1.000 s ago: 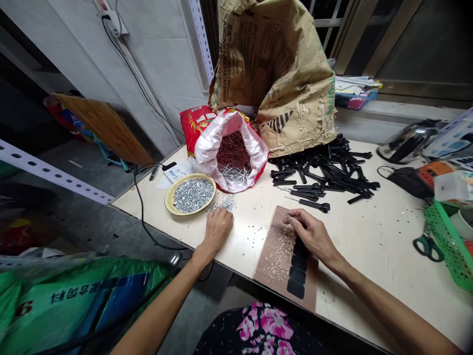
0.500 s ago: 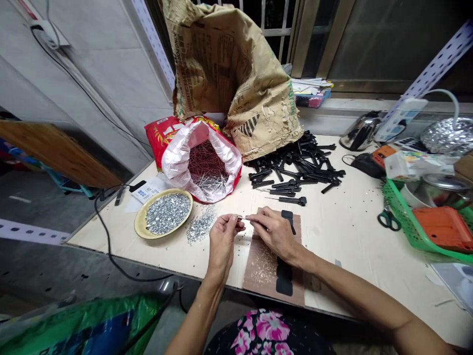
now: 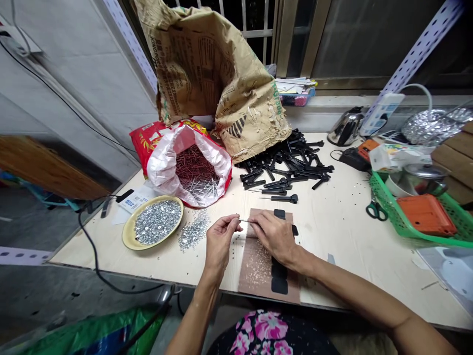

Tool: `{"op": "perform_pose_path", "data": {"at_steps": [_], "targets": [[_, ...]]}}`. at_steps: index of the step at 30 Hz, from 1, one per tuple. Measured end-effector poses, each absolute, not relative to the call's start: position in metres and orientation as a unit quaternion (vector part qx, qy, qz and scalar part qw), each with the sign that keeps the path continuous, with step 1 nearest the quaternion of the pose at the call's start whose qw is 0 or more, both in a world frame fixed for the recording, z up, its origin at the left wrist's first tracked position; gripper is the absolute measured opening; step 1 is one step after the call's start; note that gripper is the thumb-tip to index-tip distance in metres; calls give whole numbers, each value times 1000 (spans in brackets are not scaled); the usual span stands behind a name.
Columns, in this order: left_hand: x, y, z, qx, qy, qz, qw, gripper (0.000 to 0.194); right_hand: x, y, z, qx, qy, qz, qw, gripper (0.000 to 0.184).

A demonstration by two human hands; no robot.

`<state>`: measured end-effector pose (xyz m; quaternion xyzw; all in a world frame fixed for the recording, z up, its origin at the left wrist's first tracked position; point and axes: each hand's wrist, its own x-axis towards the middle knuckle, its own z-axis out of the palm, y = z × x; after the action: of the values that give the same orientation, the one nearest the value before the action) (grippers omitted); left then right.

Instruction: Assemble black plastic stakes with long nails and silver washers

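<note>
My left hand [image 3: 222, 239] is closed in a pinch on the tip of a thin metal pin [image 3: 244, 221]. My right hand [image 3: 274, 235] wraps round a black plastic handle [image 3: 294, 230], whose end pokes out past the palm; the pin runs from these fingers to the left ones. Whether a small part sits at the pin's tip is too small to tell. Below the right hand lies a brown board [image 3: 254, 276] with black pads [image 3: 280, 286] and pale crumbs. Small metal washers [image 3: 194, 230] are scattered left of my left hand, beside a yellow dish [image 3: 127, 240] full of them.
A red and white bag [image 3: 158, 167] of nails [image 3: 195, 170] stands behind the dish. Black plastic handles [image 3: 295, 162] are heaped under a torn brown paper sack [image 3: 254, 118]. To the right are scissors [image 3: 377, 212], a green basket [image 3: 399, 222] and a kettle [image 3: 345, 126].
The view has swung slightly to the right. The right hand and the black handle have drawn back a little from the left hand, and more of the pin shows between them.
</note>
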<state>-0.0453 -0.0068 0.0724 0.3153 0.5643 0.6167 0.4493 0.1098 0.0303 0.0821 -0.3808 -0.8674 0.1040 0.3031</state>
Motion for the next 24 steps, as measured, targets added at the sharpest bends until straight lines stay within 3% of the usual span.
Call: {"op": "perform_pose_path", "data": {"at_steps": [6,13,24], "targets": [[-39,-2,66,305,553,628,454,27,113,31,75,-384,-871,-7,305,18],[-30,-1,66,317,569,631,422,24,114,31,66,-396,-871,-34,291,20],[-12,7,59,366,582,565,455,28,147,39,68,-437,-839,190,264,22]]}}
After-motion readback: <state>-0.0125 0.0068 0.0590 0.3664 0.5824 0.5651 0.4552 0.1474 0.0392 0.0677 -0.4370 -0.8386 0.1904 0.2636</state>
